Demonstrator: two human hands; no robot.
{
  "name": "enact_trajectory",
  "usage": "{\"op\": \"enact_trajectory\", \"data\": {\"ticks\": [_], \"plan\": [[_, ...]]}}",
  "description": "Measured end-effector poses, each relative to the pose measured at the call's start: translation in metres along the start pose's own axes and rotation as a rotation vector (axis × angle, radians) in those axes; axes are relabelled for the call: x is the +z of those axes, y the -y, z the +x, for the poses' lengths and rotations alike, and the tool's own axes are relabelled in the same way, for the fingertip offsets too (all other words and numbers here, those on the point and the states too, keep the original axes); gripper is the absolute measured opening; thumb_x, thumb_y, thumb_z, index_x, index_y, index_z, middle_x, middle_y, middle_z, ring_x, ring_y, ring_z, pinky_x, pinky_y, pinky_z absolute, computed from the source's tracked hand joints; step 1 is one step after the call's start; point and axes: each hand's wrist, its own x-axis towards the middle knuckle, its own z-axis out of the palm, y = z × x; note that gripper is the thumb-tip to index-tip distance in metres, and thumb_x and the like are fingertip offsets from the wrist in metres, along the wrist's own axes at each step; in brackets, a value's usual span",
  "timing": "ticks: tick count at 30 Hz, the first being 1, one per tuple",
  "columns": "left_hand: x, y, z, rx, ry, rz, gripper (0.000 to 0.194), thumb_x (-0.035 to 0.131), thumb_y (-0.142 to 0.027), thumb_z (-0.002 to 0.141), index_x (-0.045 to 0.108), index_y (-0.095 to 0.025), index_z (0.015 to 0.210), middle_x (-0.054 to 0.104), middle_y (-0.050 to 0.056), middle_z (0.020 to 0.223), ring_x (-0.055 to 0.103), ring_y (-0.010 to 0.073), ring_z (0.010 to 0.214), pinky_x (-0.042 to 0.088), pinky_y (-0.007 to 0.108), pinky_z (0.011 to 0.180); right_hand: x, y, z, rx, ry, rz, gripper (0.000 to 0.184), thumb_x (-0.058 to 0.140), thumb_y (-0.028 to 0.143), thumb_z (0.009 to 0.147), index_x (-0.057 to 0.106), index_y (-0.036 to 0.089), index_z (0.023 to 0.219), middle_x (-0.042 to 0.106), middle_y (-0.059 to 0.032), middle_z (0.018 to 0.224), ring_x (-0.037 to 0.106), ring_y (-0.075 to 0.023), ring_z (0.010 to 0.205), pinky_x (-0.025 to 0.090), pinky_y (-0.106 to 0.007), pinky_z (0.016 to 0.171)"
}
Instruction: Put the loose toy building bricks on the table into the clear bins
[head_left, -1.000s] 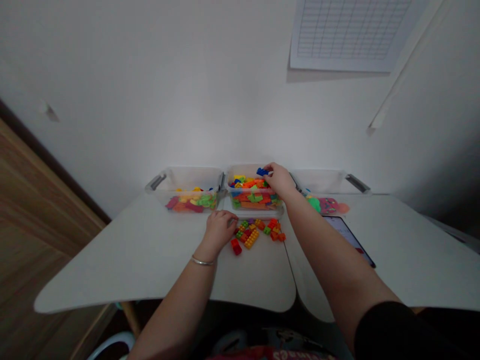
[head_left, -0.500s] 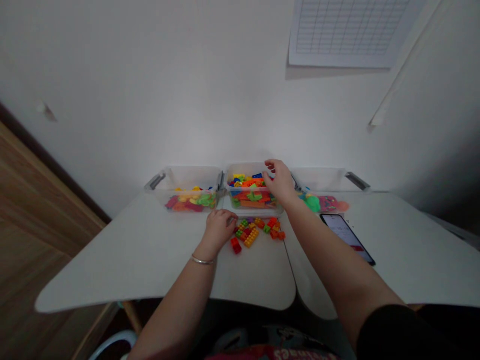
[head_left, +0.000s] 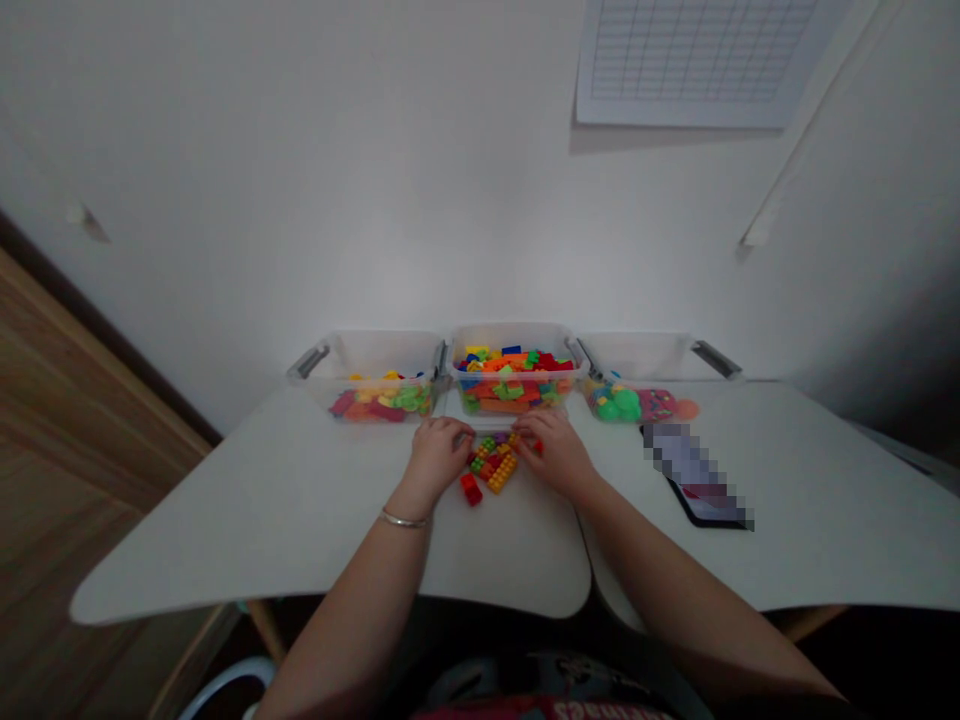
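A small flat build of coloured bricks [head_left: 494, 462] lies on the white table [head_left: 300, 510] in front of the middle bin. My left hand [head_left: 437, 452] rests against its left edge, fingers curled on the bricks. My right hand [head_left: 553, 450] lies on the loose red and orange bricks at its right side, fingers bent over them; what it grips is hidden. A single red brick [head_left: 471, 489] sits just in front of the build, between my wrists.
Three clear plastic bins stand along the wall: the left bin [head_left: 375, 375], the middle bin [head_left: 513, 372] heaped with bricks, the right bin [head_left: 637, 375] with green and pink toys. A phone [head_left: 697, 485] lies on the table to the right. A wooden panel [head_left: 67, 450] stands at the left.
My right hand dropped a blue brick into the middle bin, then pulled back down to the table onto the loose bricks beside the build. The left hand stayed put.
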Motion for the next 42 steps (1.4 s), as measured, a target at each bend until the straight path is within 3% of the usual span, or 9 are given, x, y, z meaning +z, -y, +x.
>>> {"op": "enact_trajectory", "data": {"ticks": [5,10,19,26,37,42], "plan": [[-0.004,-0.004,-0.001,0.008,0.009,-0.013,0.021,0.055,-0.019,0.083,0.074,-0.020,0.092,0.074,0.008,0.101,0.062,0.0235,0.102,0.043,0.040,0.099,0.015,-0.006,-0.019,-0.082,0.144,-0.038,0.037,0.057,0.015,0.086,0.065,0.023,0.121,0.066,-0.0095,0.120,0.054,-0.0256,0.114,0.046,-0.047,0.102],[-0.005,-0.004,-0.001,0.028,0.016,-0.017,0.020,0.055,-0.019,0.083,0.074,-0.018,0.091,0.074,0.009,0.100,0.062,0.0240,0.100,0.042,0.041,0.099,0.017,-0.009,-0.023,-0.146,0.207,-0.119,0.046,0.054,0.006,0.083,0.067,0.028,0.122,0.062,-0.0052,0.130,0.049,-0.0270,0.124,0.044,-0.048,0.106],[-0.003,-0.003,-0.001,0.029,0.010,-0.038,0.020,0.056,-0.020,0.083,0.074,-0.019,0.091,0.073,0.008,0.101,0.062,0.0240,0.102,0.041,0.042,0.101,0.011,-0.010,-0.021,-0.112,0.149,-0.108,0.031,0.060,0.011,0.082,0.069,0.017,0.111,0.067,-0.0093,0.118,0.051,-0.0272,0.117,0.044,-0.047,0.107],[-0.003,-0.003,-0.001,0.031,0.003,-0.038,0.019,0.056,-0.019,0.083,0.074,-0.019,0.090,0.073,0.008,0.100,0.062,0.0237,0.102,0.042,0.042,0.101,0.010,-0.007,-0.019,-0.125,0.159,-0.117,0.031,0.065,0.013,0.082,0.069,0.019,0.112,0.066,-0.0102,0.114,0.054,-0.0256,0.108,0.049,-0.043,0.099],[0.001,-0.001,0.000,0.031,-0.011,-0.039,0.019,0.057,-0.019,0.083,0.074,-0.019,0.090,0.073,0.007,0.099,0.062,0.0245,0.102,0.042,0.042,0.099,0.012,-0.009,-0.016,-0.056,0.140,-0.176,0.017,0.071,0.016,0.079,0.068,0.018,0.095,0.069,-0.0093,0.102,0.057,-0.0267,0.098,0.050,-0.043,0.091],[-0.001,-0.001,0.000,0.027,-0.002,-0.040,0.018,0.057,-0.020,0.082,0.074,-0.020,0.090,0.073,0.007,0.099,0.062,0.0241,0.101,0.042,0.043,0.100,0.010,-0.011,-0.017,0.009,0.028,-0.133,0.013,0.067,0.015,0.079,0.064,0.020,0.091,0.068,-0.0083,0.094,0.058,-0.0260,0.094,0.050,-0.041,0.086]]}}
